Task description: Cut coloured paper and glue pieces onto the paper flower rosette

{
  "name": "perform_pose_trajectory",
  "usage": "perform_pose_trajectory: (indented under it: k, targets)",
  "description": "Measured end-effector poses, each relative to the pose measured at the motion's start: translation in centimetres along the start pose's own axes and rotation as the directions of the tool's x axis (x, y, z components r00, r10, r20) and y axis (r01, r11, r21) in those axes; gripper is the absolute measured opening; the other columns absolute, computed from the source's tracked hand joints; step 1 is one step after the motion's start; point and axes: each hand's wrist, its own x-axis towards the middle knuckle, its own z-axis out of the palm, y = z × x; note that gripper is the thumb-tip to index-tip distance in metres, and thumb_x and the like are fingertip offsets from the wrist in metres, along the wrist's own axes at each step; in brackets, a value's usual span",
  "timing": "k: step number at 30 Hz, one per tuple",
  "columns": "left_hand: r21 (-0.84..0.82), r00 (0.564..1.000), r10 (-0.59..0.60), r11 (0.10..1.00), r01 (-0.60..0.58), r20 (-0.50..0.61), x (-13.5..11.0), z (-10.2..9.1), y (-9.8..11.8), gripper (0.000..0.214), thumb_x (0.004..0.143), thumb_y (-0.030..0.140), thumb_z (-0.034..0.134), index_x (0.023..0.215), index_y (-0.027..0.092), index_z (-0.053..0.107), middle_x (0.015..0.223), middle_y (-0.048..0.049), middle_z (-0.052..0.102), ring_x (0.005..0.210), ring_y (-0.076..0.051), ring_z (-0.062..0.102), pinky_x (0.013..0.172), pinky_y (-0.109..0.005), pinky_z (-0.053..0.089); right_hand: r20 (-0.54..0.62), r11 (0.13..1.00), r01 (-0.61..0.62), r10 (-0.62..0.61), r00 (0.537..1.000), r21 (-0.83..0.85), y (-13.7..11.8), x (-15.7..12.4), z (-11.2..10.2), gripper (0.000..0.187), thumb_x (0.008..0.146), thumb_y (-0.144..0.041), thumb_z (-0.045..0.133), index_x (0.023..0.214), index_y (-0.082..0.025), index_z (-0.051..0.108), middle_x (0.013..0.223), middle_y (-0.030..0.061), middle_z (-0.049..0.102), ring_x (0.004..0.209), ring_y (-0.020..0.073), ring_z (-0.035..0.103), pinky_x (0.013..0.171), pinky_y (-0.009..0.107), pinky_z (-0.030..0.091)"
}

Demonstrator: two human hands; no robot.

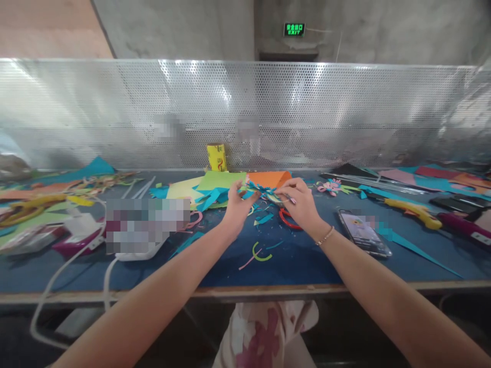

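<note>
Both hands meet over the middle of the blue table. Between them is a small fringed blue paper piece (264, 190), too blurred to make out its exact form. My left hand (238, 202) closes its fingers on the left end of the piece. Opposite it, my right hand (301, 200) pinches the other end between thumb and fingers. A pair of red-handled scissors (288, 221) lies beneath the right hand, its blades hidden. Blue paper scraps (264, 219) are scattered just under the hands. Behind them lie green (222, 180) and orange paper sheets (269, 181).
A phone (360, 232) and a yellow-handled tool (416, 212) lie at right, near a pink paper figure (333, 187). A white power strip (141, 253) with a cable sits at left. A yellow roll (217, 157) stands before the perforated metal screen (291, 112).
</note>
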Motion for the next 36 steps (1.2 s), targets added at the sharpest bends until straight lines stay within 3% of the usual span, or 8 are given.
perform_pose_trajectory:
  k: [4,7,10,14,16,22,28,36]
  targets:
    - [-0.268,0.925,-0.326,0.889,0.37,0.197,-0.1,0.0,1.2,0.018,0.063,0.017,0.057,0.08,0.016,0.05,0.08,-0.0047,0.058,0.071,-0.014,0.056,0.067,-0.028,0.045,0.013,0.996,0.079,-0.078,0.997,-0.048,0.3,-0.2,-0.3,0.018,0.08,-0.016,0.046,0.089,-0.024,0.059,0.09,0.0048,0.052,0.09,0.0157,0.05,0.082,0.035,0.043]
    - [-0.38,0.864,-0.397,0.781,0.495,0.31,-0.1,-0.1,2.0,0.011,0.07,0.024,0.046,0.069,0.015,0.052,0.07,-0.0066,0.06,0.068,-0.017,0.058,0.066,-0.032,0.047,0.065,0.995,0.098,-0.096,0.993,-0.028,0.3,-0.3,-0.3,0.019,0.082,-0.017,0.043,0.091,-0.024,0.058,0.091,0.0043,0.053,0.09,0.015,0.051,0.083,0.034,0.043]
    - [-0.41,0.908,-0.311,0.817,0.406,0.28,-0.1,-0.1,2.2,0.018,0.07,0.033,0.049,0.072,0.016,0.056,0.068,-0.0034,0.06,0.063,-0.015,0.056,0.062,-0.031,0.047,0.115,0.998,0.066,-0.066,0.991,0.011,0.0,-0.4,-0.2,0.019,0.083,-0.018,0.042,0.092,-0.024,0.057,0.09,0.004,0.053,0.088,0.0143,0.051,0.083,0.033,0.044]
    - [-0.207,0.957,-0.156,0.956,0.209,0.246,0.2,-0.2,1.5,0.028,0.054,0.026,0.069,0.078,0.015,0.059,0.075,-0.0015,0.061,0.062,-0.009,0.053,0.057,-0.022,0.044,0.088,0.999,0.011,-0.015,0.996,0.037,-0.2,-0.4,0.1,0.014,0.08,-0.018,0.045,0.085,-0.022,0.057,0.088,0.0051,0.053,0.088,0.0159,0.052,0.082,0.035,0.043]
    - [-0.12,0.961,-0.123,0.98,0.156,0.249,0.4,-0.3,1.0,0.031,0.052,0.025,0.071,0.077,0.014,0.059,0.074,-0.0016,0.061,0.062,-0.009,0.053,0.057,-0.022,0.043,0.049,0.989,-0.107,0.102,0.994,0.103,-0.1,-0.4,0.5,0.01,0.077,-0.018,0.047,0.082,-0.02,0.055,0.086,0.0053,0.052,0.083,0.016,0.053,0.078,0.035,0.045]
    - [-0.04,0.964,-0.069,0.996,0.082,0.257,1.2,-0.8,0.2,0.031,0.051,0.026,0.072,0.076,0.014,0.058,0.063,0.0018,0.059,0.053,-0.008,0.051,0.056,-0.022,0.043,0.116,0.735,-0.539,0.544,0.831,0.411,0.9,-0.7,1.8,0.023,0.068,-0.027,0.057,0.086,-0.02,0.045,0.08,0.0024,0.053,0.071,0.0142,0.055,0.065,0.031,0.048]
    - [-0.04,0.952,-0.073,0.995,0.088,0.298,1.4,-1.0,0.1,0.034,0.049,0.023,0.074,0.079,0.014,0.059,0.062,0.0018,0.059,0.051,-0.007,0.05,0.053,-0.021,0.042,0.413,0.498,-0.671,0.536,0.736,0.55,1.1,-0.8,2.2,0.031,0.064,-0.032,0.062,0.09,-0.017,0.053,0.086,0.0045,0.061,0.077,0.0149,0.057,0.072,0.033,0.047]
    - [0.02,0.953,-0.08,0.997,0.078,0.292,1.4,-1.0,-0.2,0.032,0.05,0.028,0.073,0.075,0.014,0.059,0.063,0.0018,0.059,0.053,-0.008,0.051,0.055,-0.023,0.042,0.386,0.37,-0.641,0.563,0.731,0.672,0.5,-0.4,2.0,0.032,0.06,-0.033,0.065,0.087,-0.019,0.056,0.089,0.0021,0.063,0.077,0.0132,0.058,0.073,0.029,0.046]
